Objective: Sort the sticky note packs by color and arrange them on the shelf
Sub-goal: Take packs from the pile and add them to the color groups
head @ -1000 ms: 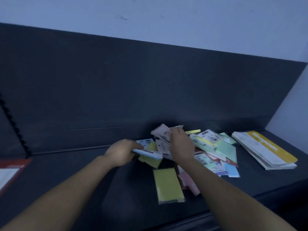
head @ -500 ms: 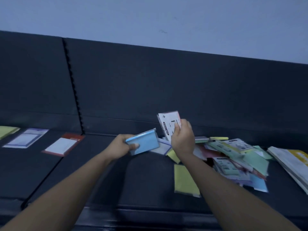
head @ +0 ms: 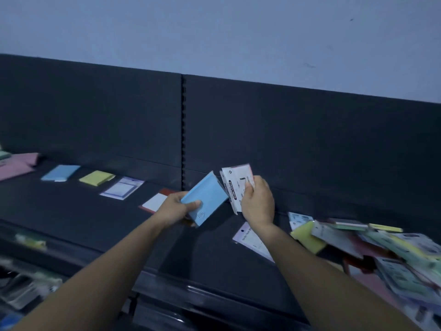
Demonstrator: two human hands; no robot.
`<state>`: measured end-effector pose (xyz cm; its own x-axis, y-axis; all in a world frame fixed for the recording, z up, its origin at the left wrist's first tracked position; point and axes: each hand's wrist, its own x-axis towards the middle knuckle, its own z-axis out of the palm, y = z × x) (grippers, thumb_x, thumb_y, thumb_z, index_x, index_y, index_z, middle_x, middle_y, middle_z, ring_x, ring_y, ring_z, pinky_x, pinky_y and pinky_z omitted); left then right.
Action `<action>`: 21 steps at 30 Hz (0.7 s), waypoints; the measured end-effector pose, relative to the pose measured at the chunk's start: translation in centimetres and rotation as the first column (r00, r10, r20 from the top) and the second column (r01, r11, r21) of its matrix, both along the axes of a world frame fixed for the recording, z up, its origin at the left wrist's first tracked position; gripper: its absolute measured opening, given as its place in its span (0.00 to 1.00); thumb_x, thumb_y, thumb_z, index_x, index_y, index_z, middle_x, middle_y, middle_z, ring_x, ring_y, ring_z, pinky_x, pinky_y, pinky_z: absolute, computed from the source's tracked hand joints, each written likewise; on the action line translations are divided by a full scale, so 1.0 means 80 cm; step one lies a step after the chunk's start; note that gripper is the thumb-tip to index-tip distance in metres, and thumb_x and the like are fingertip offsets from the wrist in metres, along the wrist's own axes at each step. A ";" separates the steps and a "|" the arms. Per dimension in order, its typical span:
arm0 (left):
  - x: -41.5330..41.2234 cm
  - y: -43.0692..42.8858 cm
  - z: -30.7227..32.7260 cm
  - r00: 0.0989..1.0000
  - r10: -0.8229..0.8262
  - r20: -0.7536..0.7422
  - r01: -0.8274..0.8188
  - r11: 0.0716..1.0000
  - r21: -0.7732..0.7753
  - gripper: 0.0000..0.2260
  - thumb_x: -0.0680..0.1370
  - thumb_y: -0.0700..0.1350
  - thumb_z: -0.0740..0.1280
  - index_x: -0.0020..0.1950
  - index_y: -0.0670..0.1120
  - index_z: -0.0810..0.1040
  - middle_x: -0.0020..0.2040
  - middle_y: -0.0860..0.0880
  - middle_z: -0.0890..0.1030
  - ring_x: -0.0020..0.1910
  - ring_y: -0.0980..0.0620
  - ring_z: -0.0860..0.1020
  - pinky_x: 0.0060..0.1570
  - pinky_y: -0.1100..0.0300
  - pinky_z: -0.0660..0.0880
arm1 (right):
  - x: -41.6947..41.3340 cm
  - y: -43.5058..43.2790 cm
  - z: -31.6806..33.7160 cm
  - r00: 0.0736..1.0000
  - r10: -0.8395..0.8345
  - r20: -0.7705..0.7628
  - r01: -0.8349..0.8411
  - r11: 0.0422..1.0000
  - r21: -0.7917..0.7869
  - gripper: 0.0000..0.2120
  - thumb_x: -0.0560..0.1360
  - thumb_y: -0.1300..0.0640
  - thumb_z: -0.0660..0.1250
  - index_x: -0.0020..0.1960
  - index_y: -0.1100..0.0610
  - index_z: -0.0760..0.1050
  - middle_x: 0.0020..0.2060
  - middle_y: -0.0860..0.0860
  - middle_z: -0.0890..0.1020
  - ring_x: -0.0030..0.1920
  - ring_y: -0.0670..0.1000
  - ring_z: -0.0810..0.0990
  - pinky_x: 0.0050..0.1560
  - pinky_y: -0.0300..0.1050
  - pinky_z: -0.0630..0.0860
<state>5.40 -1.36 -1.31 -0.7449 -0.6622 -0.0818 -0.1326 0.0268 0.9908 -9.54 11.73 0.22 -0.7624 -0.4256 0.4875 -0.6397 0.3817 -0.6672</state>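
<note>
My left hand grips a blue sticky note pack, tilted above the dark shelf. Just to its right, my right hand holds a white-labelled sticky note pack upright. A mixed pile of packs in yellow, green, pink and blue lies at the right. Along the shelf to the left lie separate packs: pink, blue, yellow, a purple-bordered one and a red-edged white one.
A white pack lies flat under my right forearm. The shelf's dark back panel rises behind, with a slotted upright in the middle. Blurred goods sit on a lower level at the bottom left.
The view has swung left, revealing more sorted packs on the left. Both hands have lifted away from the pile, each keeping its pack; the blue pack is now tilted more steeply.
</note>
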 end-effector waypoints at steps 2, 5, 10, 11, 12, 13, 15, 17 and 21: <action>0.025 -0.019 0.000 0.999 0.044 -0.019 -0.043 0.998 0.037 0.08 0.78 0.40 0.68 0.56 0.40 0.78 0.43 0.38 0.81 0.32 0.46 0.79 0.29 0.58 0.77 | 0.021 -0.027 0.000 1.000 0.024 0.018 -0.024 1.000 -0.008 0.09 0.81 0.57 0.56 0.52 0.61 0.72 0.51 0.54 0.77 0.49 0.56 0.76 0.43 0.47 0.68; 0.064 -0.052 0.001 0.994 0.108 -0.035 -0.105 0.992 0.063 0.07 0.78 0.39 0.66 0.55 0.38 0.77 0.40 0.38 0.81 0.31 0.43 0.78 0.29 0.57 0.77 | 0.056 -0.070 0.001 0.996 0.077 0.054 -0.076 0.997 -0.021 0.09 0.81 0.57 0.56 0.53 0.61 0.73 0.52 0.55 0.79 0.50 0.55 0.76 0.44 0.46 0.68; 0.129 -0.112 0.002 0.977 0.211 -0.020 -0.207 0.972 0.112 0.09 0.79 0.38 0.62 0.59 0.37 0.73 0.44 0.34 0.80 0.29 0.41 0.78 0.28 0.56 0.77 | 0.122 -0.142 0.003 0.985 0.146 0.096 -0.143 0.989 -0.040 0.09 0.81 0.58 0.56 0.53 0.61 0.73 0.52 0.55 0.78 0.51 0.56 0.76 0.44 0.46 0.67; 0.141 -0.123 0.002 0.976 0.217 -0.022 -0.213 0.971 0.110 0.10 0.80 0.37 0.62 0.60 0.37 0.73 0.45 0.34 0.79 0.28 0.42 0.79 0.27 0.56 0.77 | 0.135 -0.155 0.004 0.982 0.162 0.100 -0.159 0.987 -0.038 0.09 0.81 0.58 0.56 0.53 0.61 0.72 0.52 0.55 0.78 0.51 0.56 0.76 0.44 0.45 0.67; 0.153 -0.134 0.002 0.974 0.224 -0.026 -0.220 0.970 0.105 0.10 0.80 0.37 0.61 0.60 0.37 0.72 0.46 0.33 0.79 0.28 0.42 0.79 0.27 0.56 0.77 | 0.148 -0.169 0.004 0.979 0.177 0.102 -0.174 0.984 -0.036 0.08 0.81 0.59 0.56 0.54 0.61 0.72 0.53 0.55 0.77 0.51 0.56 0.75 0.44 0.45 0.66; 0.164 -0.143 0.002 0.971 0.236 -0.030 -0.232 0.968 0.102 0.10 0.79 0.36 0.62 0.60 0.38 0.72 0.47 0.33 0.79 0.28 0.42 0.79 0.27 0.55 0.77 | 0.160 -0.180 0.004 0.977 0.188 0.099 -0.186 0.982 -0.033 0.08 0.81 0.60 0.56 0.55 0.61 0.72 0.54 0.55 0.77 0.51 0.56 0.75 0.44 0.45 0.66; 0.186 -0.164 0.001 0.960 0.277 -0.030 -0.273 0.956 0.105 0.09 0.79 0.36 0.63 0.59 0.38 0.71 0.50 0.33 0.78 0.32 0.40 0.80 0.27 0.55 0.78 | 0.186 -0.204 0.002 0.974 0.211 0.087 -0.210 0.977 -0.023 0.08 0.81 0.60 0.56 0.55 0.61 0.72 0.55 0.54 0.76 0.52 0.56 0.75 0.46 0.46 0.69; 0.208 -0.182 0.000 0.952 0.307 -0.018 -0.303 0.946 0.116 0.09 0.79 0.37 0.64 0.59 0.38 0.71 0.51 0.33 0.78 0.35 0.39 0.81 0.28 0.54 0.79 | 0.211 -0.227 -0.002 0.967 0.243 0.079 -0.242 0.970 -0.012 0.08 0.80 0.60 0.57 0.56 0.60 0.72 0.56 0.54 0.76 0.53 0.55 0.76 0.48 0.47 0.71; 0.252 -0.210 -0.001 0.935 0.354 -0.002 -0.350 0.926 0.141 0.10 0.79 0.38 0.64 0.59 0.36 0.71 0.50 0.33 0.77 0.33 0.40 0.80 0.27 0.55 0.80 | 0.250 -0.267 -0.007 0.950 0.309 0.034 -0.310 0.951 0.006 0.07 0.79 0.62 0.59 0.56 0.59 0.73 0.54 0.52 0.76 0.52 0.55 0.76 0.50 0.49 0.73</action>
<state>25.56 -18.15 -1.43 -0.4690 -0.8661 -0.1731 -0.0827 -0.1520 0.9849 10.45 -9.67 -0.30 -0.6079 -0.6483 0.4584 -0.7054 0.1760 -0.6866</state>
